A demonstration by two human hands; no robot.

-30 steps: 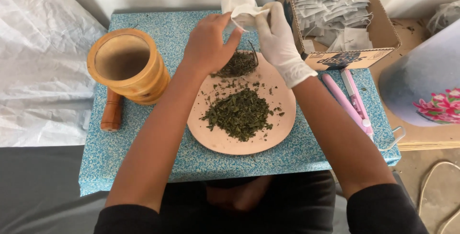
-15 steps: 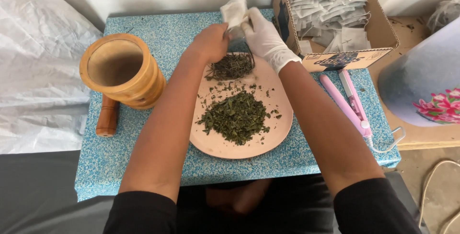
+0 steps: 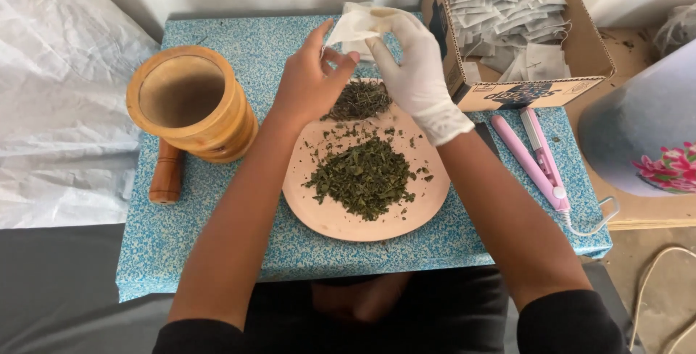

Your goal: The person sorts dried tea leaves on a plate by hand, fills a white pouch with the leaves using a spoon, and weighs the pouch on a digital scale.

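My bare left hand [image 3: 308,78] and my right hand [image 3: 413,68], in a white glove, both hold a small white paper sachet [image 3: 355,24] above the far edge of a pinkish round plate [image 3: 341,216]. The left fingers pinch at the sachet's lower edge, the right fingers grip its top. On the plate lies a heap of dried green crushed leaves [image 3: 362,176], with a second darker heap [image 3: 359,100] at the far rim, just under my hands.
A wooden mortar [image 3: 190,104] stands at the left with its pestle [image 3: 166,173] beside it. An open cardboard box [image 3: 536,86] full of white sachets sits at the back right. A pink heat sealer [image 3: 533,158] lies right of the plate. All rest on a blue speckled table [image 3: 217,252].
Both hands stay on the sachet above the plate's far rim. The sachet is now spread wider between them, and my left fingers have shifted at its lower edge.
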